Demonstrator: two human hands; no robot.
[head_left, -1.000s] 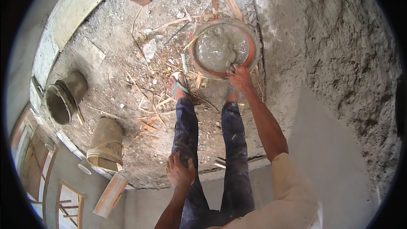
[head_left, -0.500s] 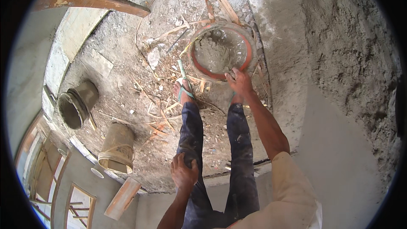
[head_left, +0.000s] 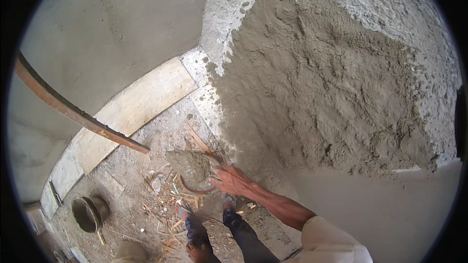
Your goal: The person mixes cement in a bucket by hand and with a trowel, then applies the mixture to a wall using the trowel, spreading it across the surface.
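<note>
My right hand (head_left: 231, 182) is closed in front of a grey heap of wet mortar (head_left: 192, 165), apparently on a trowel whose blade is covered and whose handle is hidden in my fist. Beneath it, part of the orange rim of a round basin (head_left: 187, 188) shows; the mortar and my hand hide most of the basin. My left hand (head_left: 197, 252) rests with fingers apart on my left leg near the lower edge. To the right rises a wall bearing rough, fresh mortar (head_left: 321, 87).
A long curved-looking wooden board (head_left: 73, 109) juts in from the left. Two mortar-stained buckets stand at lower left: a dark bucket (head_left: 87, 214) and another bucket (head_left: 130, 251). Wood scraps and rubble litter the floor around my sandalled feet (head_left: 183, 209). A smooth grey wall (head_left: 131, 24) stands behind.
My right hand has left the basin rim and come up holding the mortar-loaded trowel. The view has swung up and right, showing more of the mortared wall. My left hand stays on my leg.
</note>
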